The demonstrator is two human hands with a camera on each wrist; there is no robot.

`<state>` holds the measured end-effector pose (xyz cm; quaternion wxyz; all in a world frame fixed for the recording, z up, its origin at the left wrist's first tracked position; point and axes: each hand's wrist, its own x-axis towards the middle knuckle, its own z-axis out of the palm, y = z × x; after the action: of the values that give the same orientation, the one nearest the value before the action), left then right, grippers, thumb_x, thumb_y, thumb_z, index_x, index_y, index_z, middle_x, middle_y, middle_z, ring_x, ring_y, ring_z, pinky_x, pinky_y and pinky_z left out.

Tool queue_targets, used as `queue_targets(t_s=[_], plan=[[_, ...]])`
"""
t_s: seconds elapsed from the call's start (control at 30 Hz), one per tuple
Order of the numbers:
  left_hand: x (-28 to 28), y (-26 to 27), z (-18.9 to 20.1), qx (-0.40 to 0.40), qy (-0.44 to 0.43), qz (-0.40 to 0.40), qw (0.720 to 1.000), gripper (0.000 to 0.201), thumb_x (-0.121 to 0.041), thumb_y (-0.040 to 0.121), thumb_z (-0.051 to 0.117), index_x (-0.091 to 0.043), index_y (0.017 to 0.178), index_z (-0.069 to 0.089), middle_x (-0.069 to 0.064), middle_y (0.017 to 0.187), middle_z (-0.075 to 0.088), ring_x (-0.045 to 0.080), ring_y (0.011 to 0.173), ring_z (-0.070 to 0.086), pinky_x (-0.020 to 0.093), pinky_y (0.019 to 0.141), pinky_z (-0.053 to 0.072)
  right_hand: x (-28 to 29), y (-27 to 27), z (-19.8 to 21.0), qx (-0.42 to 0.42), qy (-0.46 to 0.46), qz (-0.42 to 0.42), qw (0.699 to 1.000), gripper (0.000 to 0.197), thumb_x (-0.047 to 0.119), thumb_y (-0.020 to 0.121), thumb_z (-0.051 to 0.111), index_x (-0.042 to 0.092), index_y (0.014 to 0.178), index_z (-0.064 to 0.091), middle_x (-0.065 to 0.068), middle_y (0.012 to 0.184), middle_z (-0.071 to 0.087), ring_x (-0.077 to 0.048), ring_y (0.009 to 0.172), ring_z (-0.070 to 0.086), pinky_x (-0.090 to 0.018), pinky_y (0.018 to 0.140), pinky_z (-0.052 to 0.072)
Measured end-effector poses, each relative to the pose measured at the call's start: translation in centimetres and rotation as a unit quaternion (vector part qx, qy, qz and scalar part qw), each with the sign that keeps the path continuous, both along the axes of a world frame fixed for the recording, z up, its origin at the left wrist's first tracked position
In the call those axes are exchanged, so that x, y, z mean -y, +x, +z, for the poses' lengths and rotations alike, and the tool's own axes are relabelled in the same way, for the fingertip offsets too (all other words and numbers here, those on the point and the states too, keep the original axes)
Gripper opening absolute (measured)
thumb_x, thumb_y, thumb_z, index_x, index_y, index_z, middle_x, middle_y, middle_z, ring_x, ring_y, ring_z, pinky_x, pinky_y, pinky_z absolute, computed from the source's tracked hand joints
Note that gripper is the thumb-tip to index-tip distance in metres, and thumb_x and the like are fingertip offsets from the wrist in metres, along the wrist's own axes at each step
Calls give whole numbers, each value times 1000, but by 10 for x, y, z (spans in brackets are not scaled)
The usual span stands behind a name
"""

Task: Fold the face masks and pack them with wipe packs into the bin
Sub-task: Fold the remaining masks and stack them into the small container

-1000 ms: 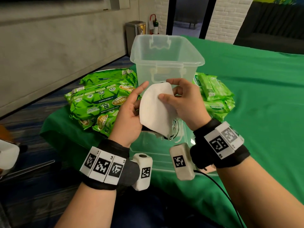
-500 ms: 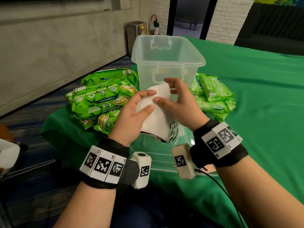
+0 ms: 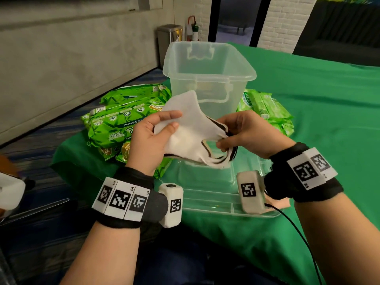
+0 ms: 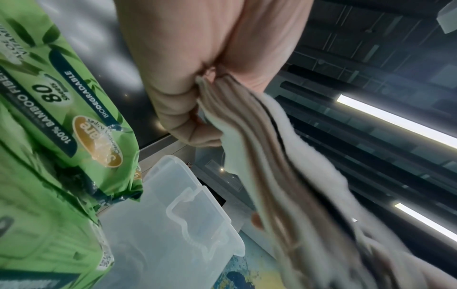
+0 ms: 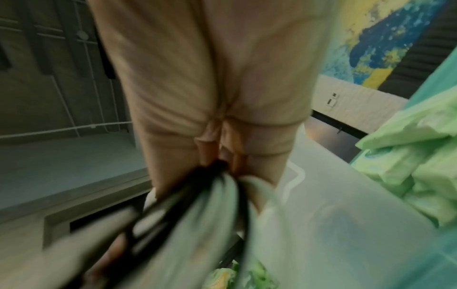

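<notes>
A white face mask (image 3: pixel 191 128) with dark-edged ear loops is held in the air between both hands, in front of the clear plastic bin (image 3: pixel 207 64). My left hand (image 3: pixel 152 136) pinches its left end between thumb and fingers; the left wrist view shows the mask (image 4: pixel 277 156) folded in layers under the left hand (image 4: pixel 197 101). My right hand (image 3: pixel 242 132) grips the ear-loop end, where the mask (image 5: pixel 193 211) appears blurred. Large green wipe packs (image 3: pixel 123 124) lie left of the bin, and smaller green wipe packs (image 3: pixel 265 108) lie to its right.
The bin's clear lid (image 3: pixel 213 190) lies flat on the green tablecloth (image 3: pixel 329 120) under my hands. The table's left edge drops to a striped carpet. A steel trash can (image 3: pixel 168 40) stands by the far wall.
The mask has gone from upright between my hands to stretched out sideways. My right hand slid from the mask's face to its ear-loop end, and my left hand moved to the left end.
</notes>
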<state>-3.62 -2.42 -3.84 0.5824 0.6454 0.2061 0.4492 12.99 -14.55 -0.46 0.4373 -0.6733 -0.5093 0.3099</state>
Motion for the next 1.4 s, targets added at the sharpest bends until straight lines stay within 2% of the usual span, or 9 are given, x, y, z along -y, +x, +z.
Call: queue_targets(t_s=[0.37, 0.47, 0.6, 0.73, 0.83, 1.0, 1.13, 1.3, 1.4], plan=[[12, 10, -5, -61, 44, -27, 997, 35, 4, 90, 49, -27, 88, 63, -19, 96, 62, -18, 90, 53, 3, 84, 37, 30, 26, -7, 44, -55, -78, 994, 33, -2, 76, 69, 2, 108, 62, -15, 82, 68, -12, 63, 62, -23, 69, 54], [15, 13, -6, -78, 47, -31, 995, 35, 4, 91, 49, -27, 87, 63, -19, 96, 61, -17, 88, 53, 1, 81, 37, 47, 40, -20, 211, -226, -60, 949, 43, 10, 74, 74, 14, 115, 60, -7, 98, 67, -17, 84, 62, -33, 84, 51], [21, 16, -8, -101, 35, -40, 993, 34, 1, 91, 50, -29, 84, 64, -15, 96, 62, -5, 92, 54, 4, 81, 40, 66, 35, -39, 276, -409, -4, 870, 66, 20, 69, 80, 24, 127, 49, -6, 123, 53, -21, 105, 53, -28, 87, 42], [27, 19, -8, -118, 26, -42, 992, 34, 0, 91, 51, -30, 84, 65, -15, 96, 64, 1, 93, 56, 21, 93, 43, 66, 32, -55, 322, -426, -7, 845, 73, 20, 69, 80, 23, 130, 41, -9, 123, 50, -24, 103, 49, -32, 87, 43], [28, 19, -9, -140, 33, -49, 988, 33, -1, 91, 51, -29, 84, 66, -12, 97, 64, 1, 91, 56, 18, 89, 43, 63, 36, -55, 346, -409, -34, 844, 59, 12, 71, 75, 18, 124, 49, -7, 115, 58, -20, 89, 48, -25, 74, 42], [25, 15, -13, -172, 23, -30, 984, 27, -3, 92, 51, -25, 89, 68, -6, 100, 64, 6, 95, 55, 20, 88, 43, 61, 40, -16, 359, -236, -72, 900, 18, 12, 72, 75, 15, 89, 69, 11, 69, 57, -3, 58, 48, -6, 49, 36], [31, 19, -7, -186, 8, -67, 980, 7, -24, 86, 63, -21, 88, 69, -7, 98, 68, 0, 94, 59, 16, 86, 41, 57, 20, 23, 131, -39, -35, 990, 16, 12, 64, 79, 21, 69, 67, 7, 64, 68, -5, 59, 58, -20, 62, 49], [45, 26, -5, -155, 32, -154, 975, 45, -63, 56, 62, -26, 81, 72, -12, 85, 69, -2, 83, 60, 13, 81, 43, 37, -7, 30, 62, 28, 54, 996, 12, -1, 72, 72, 9, 77, 68, -1, 72, 70, -6, 66, 61, -19, 67, 52], [47, 28, -10, -142, 34, -194, 970, 72, -71, 59, 67, -9, 95, 73, 7, 106, 70, 16, 100, 61, 33, 95, 41, 27, -10, 18, 94, 43, 38, 994, 16, -5, 74, 70, 10, 79, 67, -8, 75, 71, -10, 67, 63, -29, 68, 54]])
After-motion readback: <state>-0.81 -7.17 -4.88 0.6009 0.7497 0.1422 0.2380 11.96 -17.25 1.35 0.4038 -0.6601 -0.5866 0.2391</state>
